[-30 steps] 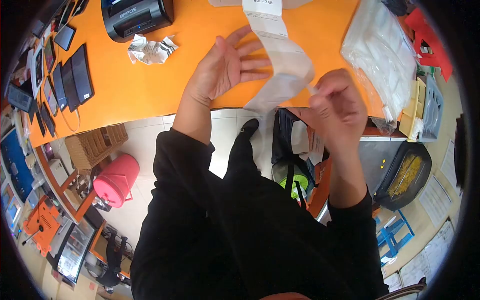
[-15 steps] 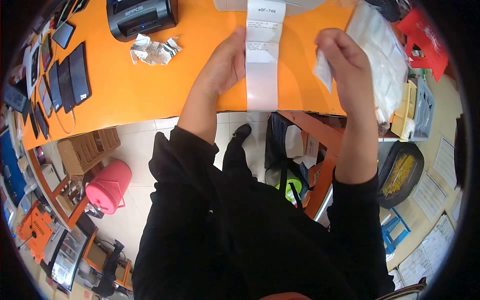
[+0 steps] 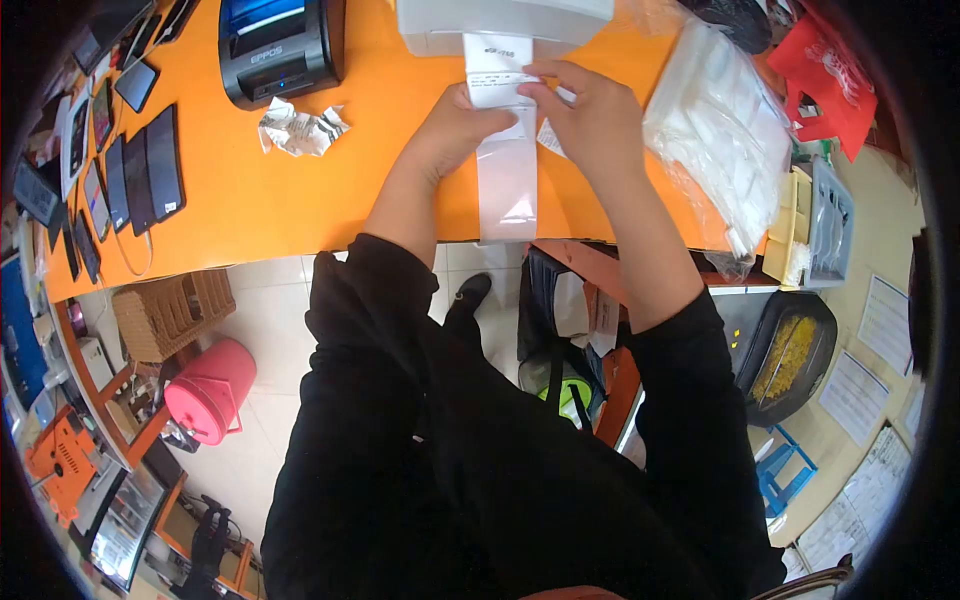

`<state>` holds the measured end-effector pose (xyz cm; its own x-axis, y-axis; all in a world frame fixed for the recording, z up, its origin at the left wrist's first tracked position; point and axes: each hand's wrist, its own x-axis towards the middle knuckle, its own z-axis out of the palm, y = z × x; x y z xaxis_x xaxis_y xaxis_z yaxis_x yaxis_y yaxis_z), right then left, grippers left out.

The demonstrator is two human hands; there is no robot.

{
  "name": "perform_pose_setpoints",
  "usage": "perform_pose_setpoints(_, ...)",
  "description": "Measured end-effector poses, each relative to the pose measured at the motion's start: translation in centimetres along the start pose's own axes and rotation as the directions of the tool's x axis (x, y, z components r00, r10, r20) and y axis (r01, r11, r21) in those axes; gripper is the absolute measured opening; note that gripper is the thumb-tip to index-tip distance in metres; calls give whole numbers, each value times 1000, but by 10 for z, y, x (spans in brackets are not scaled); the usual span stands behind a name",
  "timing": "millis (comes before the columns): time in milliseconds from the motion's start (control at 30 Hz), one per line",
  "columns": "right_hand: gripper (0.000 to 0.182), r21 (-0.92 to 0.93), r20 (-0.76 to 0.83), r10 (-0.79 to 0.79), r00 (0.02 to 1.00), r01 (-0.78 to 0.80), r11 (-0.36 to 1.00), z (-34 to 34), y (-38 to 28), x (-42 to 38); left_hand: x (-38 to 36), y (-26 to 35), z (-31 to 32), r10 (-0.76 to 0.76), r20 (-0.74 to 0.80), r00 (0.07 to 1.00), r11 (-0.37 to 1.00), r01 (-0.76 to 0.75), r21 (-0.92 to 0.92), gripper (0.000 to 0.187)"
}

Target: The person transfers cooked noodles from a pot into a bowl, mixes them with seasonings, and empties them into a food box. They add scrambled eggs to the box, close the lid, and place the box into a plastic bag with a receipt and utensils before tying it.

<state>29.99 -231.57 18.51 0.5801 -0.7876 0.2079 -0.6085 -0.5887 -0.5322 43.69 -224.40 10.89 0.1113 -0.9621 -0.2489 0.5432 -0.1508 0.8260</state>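
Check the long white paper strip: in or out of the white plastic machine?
Visible length out: the strip extends from the machine; any part inside is hidden.

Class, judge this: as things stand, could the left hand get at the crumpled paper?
Probably yes: only orange table seems to lie between the left hand and the crumpled paper, though that hand would first have to leave the paper strip.
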Motion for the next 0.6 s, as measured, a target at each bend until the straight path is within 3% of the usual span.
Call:
perform_pose_setpoints(67, 15, 56, 31, 99, 995, -100, 993, -6, -9, 4, 0, -1, 3, 27, -19, 999, 999, -27, 34, 33)
perform_pose_setpoints(267, 12, 85, 179, 132, 975, -149, 985, -1, 0, 15, -1, -1, 4, 14, -78, 997, 996, -7, 94, 39)
perform_pose_setpoints(367, 14, 80, 175, 172, 970, -188, 979, -23, -19, 0, -5, -6, 1, 46, -71, 996, 995, -40, 87, 38)
perform_pose_setpoints(467, 13, 279, 164, 139, 977, -180, 943, -58, -29, -39, -14, -7, 8, 138, -121, 983, 967, -108, 230, 40)
perform_pose_setpoints(567, 11, 538, 243, 211, 947, -312, 783, -118, -28, -94, -35, -11, 16, 239, -122, 963, 928, -190, 321, 46)
perform_pose_setpoints(600, 12, 594, 250, 243, 937, -347, 726, -141, -26, -117, -46, -11, 18, 269, -161, 950, 869, -167, 465, 54)
